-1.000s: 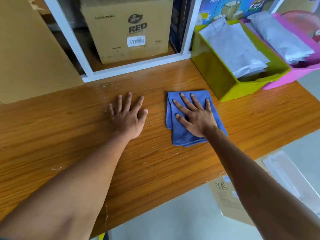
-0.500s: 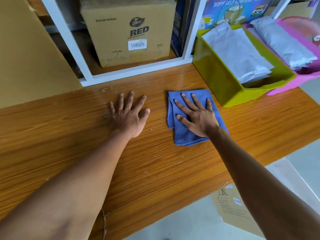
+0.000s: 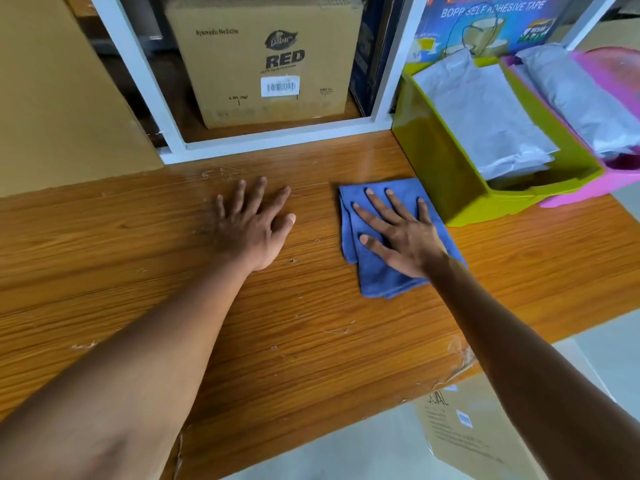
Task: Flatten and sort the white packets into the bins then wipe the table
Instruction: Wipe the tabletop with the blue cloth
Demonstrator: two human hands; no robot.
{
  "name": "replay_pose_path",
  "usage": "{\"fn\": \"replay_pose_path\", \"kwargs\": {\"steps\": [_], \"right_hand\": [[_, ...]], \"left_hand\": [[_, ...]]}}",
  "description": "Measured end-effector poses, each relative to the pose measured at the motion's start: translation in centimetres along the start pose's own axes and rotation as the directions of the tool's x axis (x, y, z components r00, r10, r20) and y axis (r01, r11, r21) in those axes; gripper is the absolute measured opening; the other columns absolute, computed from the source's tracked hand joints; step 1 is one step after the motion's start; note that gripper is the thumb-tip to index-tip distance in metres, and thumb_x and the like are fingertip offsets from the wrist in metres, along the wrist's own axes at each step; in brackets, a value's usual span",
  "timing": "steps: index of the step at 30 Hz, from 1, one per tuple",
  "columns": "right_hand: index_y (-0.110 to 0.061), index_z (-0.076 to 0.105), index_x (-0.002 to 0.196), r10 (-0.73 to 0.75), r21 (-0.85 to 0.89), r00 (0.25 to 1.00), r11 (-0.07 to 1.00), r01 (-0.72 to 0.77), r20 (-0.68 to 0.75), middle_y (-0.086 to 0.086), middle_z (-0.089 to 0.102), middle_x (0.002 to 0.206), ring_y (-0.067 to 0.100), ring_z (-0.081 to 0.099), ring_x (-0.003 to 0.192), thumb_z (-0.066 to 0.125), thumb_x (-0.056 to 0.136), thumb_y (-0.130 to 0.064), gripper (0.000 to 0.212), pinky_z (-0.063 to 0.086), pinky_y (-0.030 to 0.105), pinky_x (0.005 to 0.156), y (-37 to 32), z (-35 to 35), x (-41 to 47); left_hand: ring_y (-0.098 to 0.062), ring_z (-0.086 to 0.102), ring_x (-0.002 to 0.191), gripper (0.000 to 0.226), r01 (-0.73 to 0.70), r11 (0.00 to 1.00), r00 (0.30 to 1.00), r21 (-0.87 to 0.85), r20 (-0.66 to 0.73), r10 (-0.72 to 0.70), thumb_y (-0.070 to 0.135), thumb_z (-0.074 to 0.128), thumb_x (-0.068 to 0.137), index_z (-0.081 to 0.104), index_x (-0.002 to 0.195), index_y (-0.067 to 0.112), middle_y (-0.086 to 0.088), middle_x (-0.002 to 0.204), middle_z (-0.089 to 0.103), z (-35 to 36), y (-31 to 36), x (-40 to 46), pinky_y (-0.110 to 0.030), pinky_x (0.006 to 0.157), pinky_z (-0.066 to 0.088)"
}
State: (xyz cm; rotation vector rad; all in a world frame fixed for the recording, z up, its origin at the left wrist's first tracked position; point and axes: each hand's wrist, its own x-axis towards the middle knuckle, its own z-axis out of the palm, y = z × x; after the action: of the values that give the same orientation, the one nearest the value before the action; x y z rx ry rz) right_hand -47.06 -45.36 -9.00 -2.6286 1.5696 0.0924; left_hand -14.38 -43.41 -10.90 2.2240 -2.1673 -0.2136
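I see the wooden table (image 3: 311, 341) carrying a green bin (image 3: 446, 174) and pink bin (image 3: 588, 188), each holding white packets (image 3: 485, 112). My right hand (image 3: 403, 237) presses the blue cloth (image 3: 377, 282) flat, fingers spread; my left hand (image 3: 252, 226) lies spread on bare wood.

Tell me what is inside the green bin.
The green bin holds a stack of flattened white packets, leaning against its back edge. A dark gap shows at the near end under the stack. The bin's floor and the number of packets stay hidden beneath the top one.
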Motion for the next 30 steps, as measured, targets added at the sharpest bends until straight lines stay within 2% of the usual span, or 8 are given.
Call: {"fn": "replay_pose_path", "kwargs": {"steps": [3, 11, 15, 19, 25, 27, 30], "right_hand": [[-0.059, -0.011, 0.157, -0.018, -0.016, 0.999, 1.000, 0.018, 0.032, -0.025, -0.016, 0.169, 0.013, -0.015, 0.159, 0.018, 0.103, -0.073, 0.062, 0.001, 0.071, 0.122, 0.8, -0.2, -0.4], [-0.065, -0.013, 0.153, 0.006, 0.031, 0.998, 0.999, -0.008, 0.056, -0.028, -0.018, 0.168, 0.014, -0.014, 0.159, 0.010, 0.100, -0.077, 0.059, -0.002, 0.073, 0.120, 3.0, -1.7, 10.9], [-0.062, -0.013, 0.155, 0.003, 0.012, 0.999, 1.000, -0.003, 0.044, -0.027, -0.020, 0.168, 0.013, -0.014, 0.159, 0.010, 0.099, -0.078, 0.062, -0.004, 0.070, 0.121, 1.2, -1.3, 6.9], [-0.062, -0.012, 0.155, -0.022, 0.024, 0.999, 0.999, 0.021, 0.026, -0.029, -0.018, 0.167, 0.011, -0.014, 0.159, 0.009, 0.104, -0.070, 0.056, -0.006, 0.068, 0.122, 0.9, -0.6, 5.0], [-0.065, -0.007, 0.155, -0.060, 0.042, 0.998, 0.997, 0.060, 0.014, -0.029, -0.011, 0.169, 0.011, -0.009, 0.160, 0.009, 0.105, -0.068, 0.053, -0.003, 0.070, 0.121, 2.3, -2.0, 13.8], [-0.062, -0.003, 0.157, -0.037, 0.046, 0.999, 0.998, 0.037, -0.004, -0.026, -0.007, 0.170, 0.013, -0.005, 0.160, 0.010, 0.103, -0.071, 0.056, -0.001, 0.067, 0.124, 2.1, -2.0, 14.3], [-0.053, 0.001, 0.162, 0.077, 0.069, 0.995, 0.995, -0.073, -0.064, -0.016, -0.004, 0.173, 0.019, -0.002, 0.161, 0.010, 0.097, -0.081, 0.071, 0.002, 0.060, 0.127, 1.8, -1.2, 12.2]], "left_hand": [[-0.030, -0.022, 0.159, 0.070, 0.002, 1.000, 1.000, -0.006, 0.010, -0.002, 0.085, -0.013, 0.091, -0.017, 0.157, 0.061, 0.010, 0.172, -0.024, 0.0, 0.3, -0.1, -0.066, 0.125, -0.007], [-0.030, -0.024, 0.158, 0.066, 0.004, 1.000, 1.000, 0.010, -0.005, -0.004, 0.082, -0.009, 0.095, -0.018, 0.156, 0.061, 0.010, 0.172, -0.024, 0.1, 0.2, -0.1, -0.064, 0.126, -0.009], [-0.030, -0.023, 0.159, 0.067, 0.001, 1.000, 1.000, -0.004, -0.013, -0.001, 0.083, -0.011, 0.094, -0.017, 0.157, 0.061, 0.010, 0.172, -0.023, -0.1, 0.2, -0.2, -0.064, 0.126, -0.007], [-0.030, -0.024, 0.159, 0.067, 0.002, 1.000, 1.000, -0.013, -0.003, -0.002, 0.082, -0.011, 0.094, -0.018, 0.157, 0.060, 0.009, 0.172, -0.024, -0.3, 0.3, -0.2, -0.064, 0.126, -0.007], [-0.028, -0.026, 0.158, 0.064, -0.007, 1.000, 0.999, -0.019, -0.034, 0.006, 0.080, -0.008, 0.097, -0.016, 0.157, 0.060, 0.011, 0.172, -0.025, 0.0, 0.2, -0.2, -0.063, 0.125, -0.012], [-0.027, -0.027, 0.158, 0.064, -0.007, 0.999, 1.000, -0.031, -0.030, 0.006, 0.080, -0.008, 0.097, -0.016, 0.157, 0.060, 0.011, 0.172, -0.025, -0.1, 0.2, -0.3, -0.063, 0.125, -0.011], [-0.027, -0.027, 0.158, 0.064, -0.011, 1.000, 1.000, -0.029, -0.022, 0.010, 0.081, -0.008, 0.097, -0.016, 0.157, 0.060, 0.011, 0.172, -0.024, -0.2, 0.3, -0.4, -0.064, 0.126, -0.010]]}}
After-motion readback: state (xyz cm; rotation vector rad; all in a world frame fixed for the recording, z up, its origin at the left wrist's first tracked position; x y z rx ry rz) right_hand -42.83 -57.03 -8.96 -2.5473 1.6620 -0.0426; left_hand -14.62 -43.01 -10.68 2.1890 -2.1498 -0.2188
